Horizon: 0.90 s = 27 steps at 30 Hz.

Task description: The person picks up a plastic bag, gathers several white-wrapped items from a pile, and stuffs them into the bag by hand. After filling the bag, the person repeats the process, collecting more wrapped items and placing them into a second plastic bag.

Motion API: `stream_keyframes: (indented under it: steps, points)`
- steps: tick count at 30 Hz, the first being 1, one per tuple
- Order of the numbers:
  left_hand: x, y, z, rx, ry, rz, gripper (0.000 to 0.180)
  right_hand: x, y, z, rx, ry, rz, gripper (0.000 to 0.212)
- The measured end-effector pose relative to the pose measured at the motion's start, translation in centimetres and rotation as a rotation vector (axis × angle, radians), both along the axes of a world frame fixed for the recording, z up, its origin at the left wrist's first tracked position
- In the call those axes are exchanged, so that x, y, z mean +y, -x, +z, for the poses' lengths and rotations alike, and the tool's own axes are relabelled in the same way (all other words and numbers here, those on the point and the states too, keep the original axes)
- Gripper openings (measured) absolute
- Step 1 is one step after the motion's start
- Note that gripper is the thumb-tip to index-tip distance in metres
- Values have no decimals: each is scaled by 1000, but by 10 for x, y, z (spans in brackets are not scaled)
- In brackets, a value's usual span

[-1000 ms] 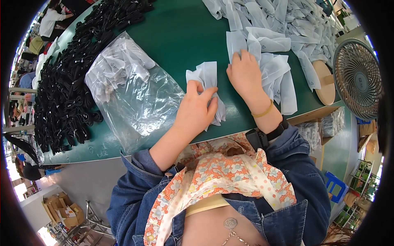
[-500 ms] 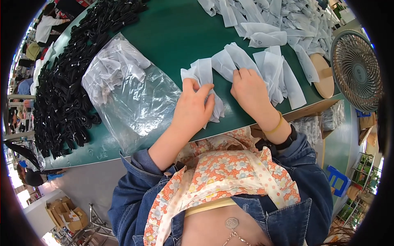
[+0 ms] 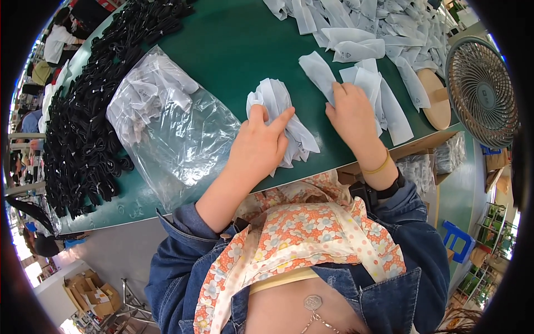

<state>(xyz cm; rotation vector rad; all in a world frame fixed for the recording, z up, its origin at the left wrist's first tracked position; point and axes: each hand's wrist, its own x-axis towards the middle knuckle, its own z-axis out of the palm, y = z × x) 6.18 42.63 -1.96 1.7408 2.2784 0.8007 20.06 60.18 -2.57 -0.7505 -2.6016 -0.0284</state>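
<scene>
My left hand [image 3: 258, 142] is closed on a small stack of frosted white pouches [image 3: 273, 92], its fingers pressing them against the green table. To the right, my right hand [image 3: 354, 117] pinches the near end of one frosted white pouch [image 3: 316, 71], which slants away from me. Just beyond that hand lie a few more frosted pouches [image 3: 389, 106], overlapping one another. Left of my left hand, a large clear plastic bag [image 3: 189, 147] lies flat, with many white pouches bunched in its far end.
A long heap of bundled black cords [image 3: 89, 133] covers the table's left side. Many frosted pouches [image 3: 400, 25] are piled at the far right. A fan [image 3: 483, 94] and a round wooden piece [image 3: 434, 100] stand at the right edge. An open carton [image 3: 423, 167] sits below it.
My right hand has moved slightly right, apart from the stack. One more pouch now lies across the stack under my left hand. A single pouch remains in my right fingers.
</scene>
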Motion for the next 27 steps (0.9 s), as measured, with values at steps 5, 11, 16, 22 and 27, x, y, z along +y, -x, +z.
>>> stream_keyframes:
  steps: [5, 11, 16, 22, 27]
  points:
    - [1, 0, -4, 36, -44, 27, 47, -32, 7, 9, -103, 365, -6, 29]
    - [8, -4, 7, 186, 71, -10, 49, -38, 11, 4, -14, 582, 226, 25]
    - [12, -3, 9, 279, 137, -2, 51, -44, -10, 23, 36, 400, 132, 21]
    - [12, -3, 11, 286, 144, -11, 51, -29, -41, 16, -95, 238, -323, 23]
    - [12, -1, 9, 290, 131, -8, 50, -49, -29, 3, 104, 271, 16, 29]
